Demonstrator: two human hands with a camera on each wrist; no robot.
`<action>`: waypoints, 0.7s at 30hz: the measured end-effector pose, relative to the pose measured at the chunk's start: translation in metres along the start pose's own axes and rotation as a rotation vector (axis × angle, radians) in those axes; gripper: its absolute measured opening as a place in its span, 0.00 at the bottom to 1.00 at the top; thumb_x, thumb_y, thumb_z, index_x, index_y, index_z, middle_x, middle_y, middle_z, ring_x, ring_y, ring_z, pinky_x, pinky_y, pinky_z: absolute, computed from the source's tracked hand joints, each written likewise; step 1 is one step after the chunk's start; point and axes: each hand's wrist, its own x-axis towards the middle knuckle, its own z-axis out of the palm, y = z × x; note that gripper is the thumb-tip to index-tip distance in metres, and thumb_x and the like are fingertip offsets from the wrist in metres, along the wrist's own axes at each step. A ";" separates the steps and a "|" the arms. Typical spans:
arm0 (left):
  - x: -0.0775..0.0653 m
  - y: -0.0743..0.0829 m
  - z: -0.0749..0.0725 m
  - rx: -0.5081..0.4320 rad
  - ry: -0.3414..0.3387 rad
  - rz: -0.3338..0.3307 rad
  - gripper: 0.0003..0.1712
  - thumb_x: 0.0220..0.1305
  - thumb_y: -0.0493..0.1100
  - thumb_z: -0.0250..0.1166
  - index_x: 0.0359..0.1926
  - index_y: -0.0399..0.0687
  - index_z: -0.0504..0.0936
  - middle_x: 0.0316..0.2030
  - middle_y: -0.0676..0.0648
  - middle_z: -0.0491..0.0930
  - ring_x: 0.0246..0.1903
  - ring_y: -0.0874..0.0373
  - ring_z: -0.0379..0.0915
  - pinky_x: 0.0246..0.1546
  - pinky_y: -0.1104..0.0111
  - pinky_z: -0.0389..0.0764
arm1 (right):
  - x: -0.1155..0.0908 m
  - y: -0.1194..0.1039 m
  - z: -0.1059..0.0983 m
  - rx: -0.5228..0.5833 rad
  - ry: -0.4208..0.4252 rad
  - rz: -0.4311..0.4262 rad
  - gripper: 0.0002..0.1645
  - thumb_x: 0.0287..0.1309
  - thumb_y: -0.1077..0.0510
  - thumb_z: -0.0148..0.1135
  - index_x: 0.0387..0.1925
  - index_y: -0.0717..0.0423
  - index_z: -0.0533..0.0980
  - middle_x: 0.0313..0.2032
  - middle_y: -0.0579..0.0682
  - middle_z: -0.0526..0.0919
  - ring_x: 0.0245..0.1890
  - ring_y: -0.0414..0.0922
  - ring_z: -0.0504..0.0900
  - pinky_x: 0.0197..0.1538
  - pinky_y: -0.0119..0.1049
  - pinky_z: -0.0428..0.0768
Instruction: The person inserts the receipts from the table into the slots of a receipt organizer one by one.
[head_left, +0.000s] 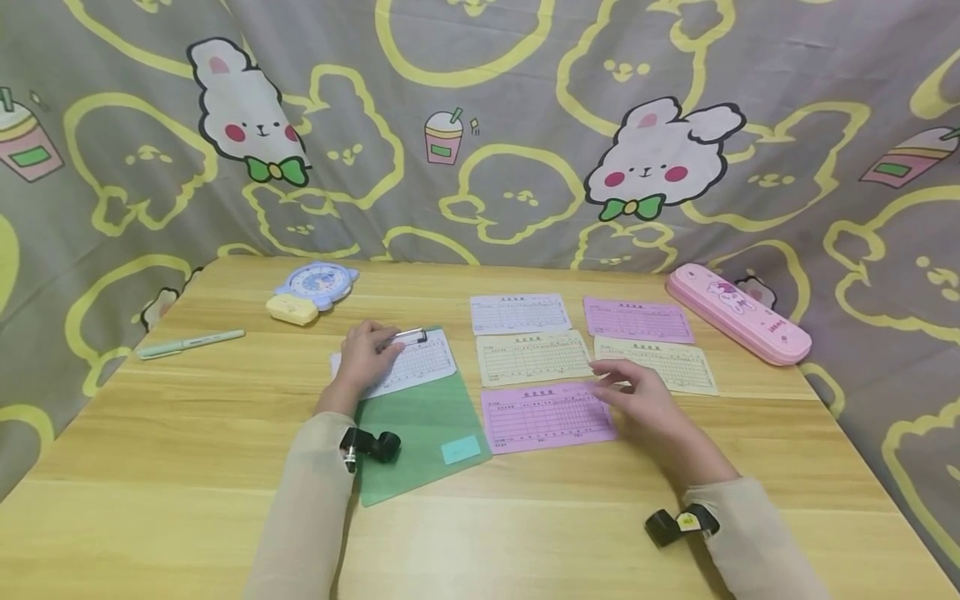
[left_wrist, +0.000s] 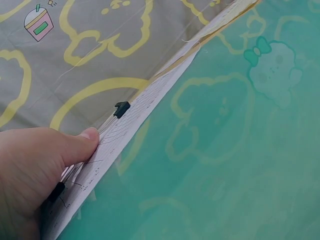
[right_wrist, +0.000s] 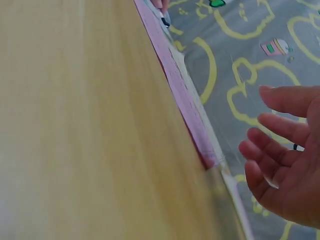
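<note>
A green clipboard [head_left: 420,442] lies left of the middle of the table, with a white printed form [head_left: 420,362] under its metal clip [head_left: 411,337]. My left hand [head_left: 365,357] pinches the clip at the top edge; in the left wrist view its thumb [left_wrist: 82,145] lies against the wire, and its other fingers are mostly hidden. Over the right ends of a purple form [head_left: 547,417] and a cream form [head_left: 534,358] hovers my right hand [head_left: 637,396]. Its fingers are loosely bent and spread, holding nothing in the right wrist view.
Behind lie another white form [head_left: 521,315], a second purple form [head_left: 639,320] and a second cream form [head_left: 675,367]. A pink pencil case [head_left: 738,315] lies at the back right. At left are a blue clock-like object [head_left: 318,283], a yellow block [head_left: 292,310] and a pale green pen [head_left: 191,344].
</note>
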 end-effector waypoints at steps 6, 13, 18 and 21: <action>0.000 0.002 -0.002 -0.006 -0.007 -0.015 0.21 0.56 0.45 0.58 0.49 0.40 0.74 0.40 0.41 0.67 0.43 0.46 0.58 0.44 0.55 0.55 | -0.003 0.015 -0.004 -0.143 -0.053 -0.049 0.27 0.42 0.62 0.65 0.48 0.64 0.71 0.36 0.56 0.74 0.35 0.48 0.71 0.39 0.38 0.69; 0.000 0.002 -0.003 -0.014 -0.018 -0.029 0.21 0.57 0.45 0.57 0.50 0.41 0.74 0.41 0.41 0.67 0.44 0.46 0.58 0.44 0.55 0.54 | -0.004 0.016 -0.001 -0.350 -0.086 -0.149 0.34 0.37 0.57 0.68 0.50 0.64 0.70 0.28 0.51 0.68 0.28 0.46 0.63 0.31 0.36 0.64; -0.001 0.003 -0.004 -0.013 -0.013 -0.027 0.21 0.57 0.45 0.57 0.50 0.40 0.74 0.41 0.41 0.67 0.44 0.45 0.58 0.44 0.54 0.54 | -0.002 0.021 0.000 -0.443 -0.125 -0.165 0.38 0.36 0.53 0.69 0.52 0.63 0.68 0.27 0.49 0.65 0.26 0.44 0.61 0.28 0.33 0.63; -0.001 0.004 -0.003 -0.014 -0.016 -0.029 0.21 0.57 0.45 0.57 0.50 0.40 0.74 0.41 0.41 0.67 0.44 0.45 0.58 0.44 0.55 0.54 | -0.003 0.022 0.000 -0.458 -0.135 -0.160 0.38 0.36 0.55 0.69 0.52 0.64 0.68 0.26 0.48 0.64 0.26 0.43 0.61 0.28 0.33 0.62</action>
